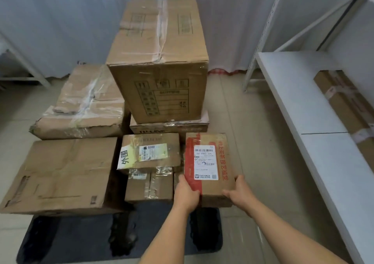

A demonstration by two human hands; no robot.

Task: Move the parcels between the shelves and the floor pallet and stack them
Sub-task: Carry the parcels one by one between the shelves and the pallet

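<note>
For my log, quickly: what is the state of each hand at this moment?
Left hand: grips the near left edge of the red-taped parcel.
Right hand: grips the same parcel's near right corner.

The dark floor pallet (81, 237) is largely covered by stacked parcels. The flat TP-LINK box (169, 126) is mostly hidden beneath the tall carton (159, 65). The shelf parcel (348, 110) is cut off by the right edge. Label print is illegible.

Your dark pallet (66, 241) lies on tiled floor (253, 142). Flat boxes (60, 172) sit on pallet. White shelf (303, 102), right of pallet, carries long box (344, 106).
</note>
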